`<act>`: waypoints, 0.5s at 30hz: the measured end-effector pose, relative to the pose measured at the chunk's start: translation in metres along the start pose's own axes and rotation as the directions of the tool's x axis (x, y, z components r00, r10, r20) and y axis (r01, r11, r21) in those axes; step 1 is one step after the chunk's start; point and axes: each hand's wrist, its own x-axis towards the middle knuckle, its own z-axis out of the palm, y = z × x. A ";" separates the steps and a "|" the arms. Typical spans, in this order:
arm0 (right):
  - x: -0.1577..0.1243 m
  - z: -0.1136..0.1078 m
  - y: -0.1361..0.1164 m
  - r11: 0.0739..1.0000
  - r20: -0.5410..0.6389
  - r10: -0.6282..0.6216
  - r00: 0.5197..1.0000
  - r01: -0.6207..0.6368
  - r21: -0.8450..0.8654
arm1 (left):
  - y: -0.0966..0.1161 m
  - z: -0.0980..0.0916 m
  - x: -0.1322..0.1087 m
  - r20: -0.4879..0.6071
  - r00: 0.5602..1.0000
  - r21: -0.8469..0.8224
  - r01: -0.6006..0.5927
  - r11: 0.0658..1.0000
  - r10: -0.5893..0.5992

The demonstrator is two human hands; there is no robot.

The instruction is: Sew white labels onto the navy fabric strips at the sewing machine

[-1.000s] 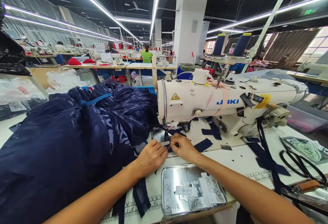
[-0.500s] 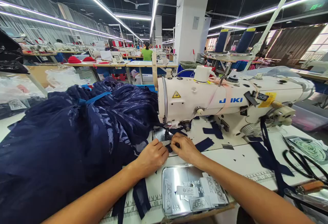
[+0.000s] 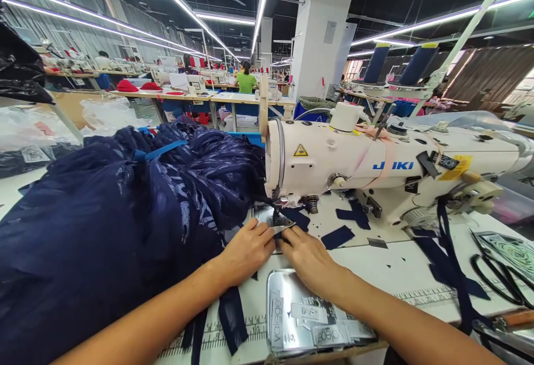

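Note:
My left hand (image 3: 247,251) is closed at the front of the sewing machine's metal needle plate (image 3: 263,215), fingertips pinching a small pale label (image 3: 280,229). Close on its right, my right hand (image 3: 311,256) has its fingers together and pressed down at the label's other end. Most of the label is hidden under the fingers. Just behind the fingertips is the presser foot (image 3: 277,217) of the white sewing machine (image 3: 325,156). Sheer navy fabric (image 3: 137,231) is heaped left of the machine, reaching close to my left hand.
In front of me lies a metal tin lid (image 3: 273,281) with several printed labels (image 3: 329,333). Navy scraps (image 3: 337,237) are scattered right of the needle. Black-handled scissors (image 3: 496,279) lie at the far right. A person in green (image 3: 246,81) sits in the background.
My right hand has gone from a raised pinch to flatter fingers pressed down by the presser foot. The label has moved closer to the foot. The camera view has shifted slightly.

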 end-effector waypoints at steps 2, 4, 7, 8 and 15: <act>0.000 -0.001 0.005 0.996 0.021 -0.087 0.996 0.087 -0.033 | -0.005 -0.008 -0.007 0.006 0.999 -0.078 0.045 0.996 -0.044; 0.003 -0.002 0.016 0.979 0.049 -0.199 0.979 0.201 -0.034 | -0.008 -0.011 -0.013 0.006 0.999 -0.183 0.046 0.982 -0.046; 0.008 -0.002 0.036 0.950 0.072 -0.309 0.948 0.311 -0.022 | -0.010 -0.007 -0.014 0.008 1.000 -0.302 0.026 0.953 -0.025; 0.011 -0.002 0.042 0.947 0.067 -0.318 0.946 0.320 -0.022 | -0.010 -0.003 -0.012 0.018 0.999 -0.328 0.038 0.944 -0.034; 0.016 0.006 0.059 0.952 0.005 -0.305 0.952 0.305 -0.037 | -0.003 0.016 0.007 0.091 0.983 -0.387 0.183 0.904 -0.160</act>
